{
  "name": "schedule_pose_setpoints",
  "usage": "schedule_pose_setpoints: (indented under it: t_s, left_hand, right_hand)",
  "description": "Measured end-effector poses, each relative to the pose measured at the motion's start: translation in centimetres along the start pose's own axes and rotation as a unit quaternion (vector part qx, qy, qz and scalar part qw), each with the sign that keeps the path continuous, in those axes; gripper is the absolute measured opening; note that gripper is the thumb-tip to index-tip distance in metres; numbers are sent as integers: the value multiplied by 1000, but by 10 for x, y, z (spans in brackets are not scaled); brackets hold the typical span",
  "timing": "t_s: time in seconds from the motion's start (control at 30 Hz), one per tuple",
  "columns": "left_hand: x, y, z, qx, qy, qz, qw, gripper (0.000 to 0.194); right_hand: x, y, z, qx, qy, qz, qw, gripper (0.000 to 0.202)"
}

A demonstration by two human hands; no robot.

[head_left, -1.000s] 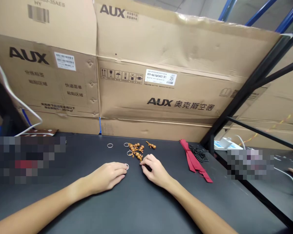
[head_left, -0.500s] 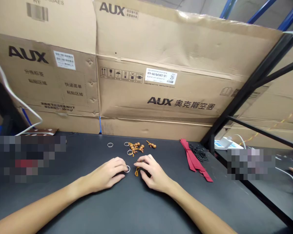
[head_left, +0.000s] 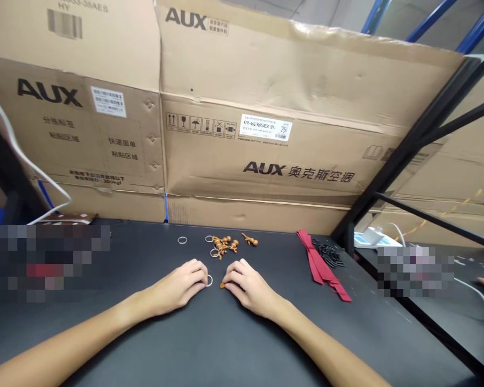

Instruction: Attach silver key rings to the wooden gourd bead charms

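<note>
Left hand [head_left: 186, 285] pinching a metal ring [head_left: 212, 280] by its edge, right hand [head_left: 248, 285] grasping an orange cord [head_left: 222, 286] just beside it, cluster of gourd charms [head_left: 219, 244] beyond, red ribbon strips [head_left: 320, 263] farther right, black tabletop [head_left: 242, 344] beneath.

The left cardboard panel [head_left: 80, 141] is marked "AUX", "HY", "快递面单 粘贴区域" and "300kgf". The right cardboard panel [head_left: 262, 153] carries "AUX" at top, "AUX 奥克斯空调" below, and handling symbols [head_left: 200, 125]: arrows, glass, umbrella. Its white label [head_left: 265, 128] reads "KFR-46G/BpR3AES1(B1)" and "25".
</note>
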State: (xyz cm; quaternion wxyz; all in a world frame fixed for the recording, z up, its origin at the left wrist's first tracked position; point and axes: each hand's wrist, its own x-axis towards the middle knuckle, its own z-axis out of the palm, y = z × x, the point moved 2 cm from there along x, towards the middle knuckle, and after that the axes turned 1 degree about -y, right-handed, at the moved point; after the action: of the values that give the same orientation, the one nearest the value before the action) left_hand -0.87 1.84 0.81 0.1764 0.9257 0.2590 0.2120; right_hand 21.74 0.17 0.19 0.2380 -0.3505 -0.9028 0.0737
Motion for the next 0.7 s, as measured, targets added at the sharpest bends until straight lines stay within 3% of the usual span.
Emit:
schedule_pose_setpoints:
  t_s: [0.23, 0.7]
  left_hand:
    - [0, 2, 0, -11, -2, -14, 1000, 18]
    - [7, -6, 1, -73, 1, -106, 992, 22]
  right_hand:
    - [-1, -1, -1, -8, 37, 31, 999, 15]
    - [0, 1, 3, 0, 32, 30, 999, 8]
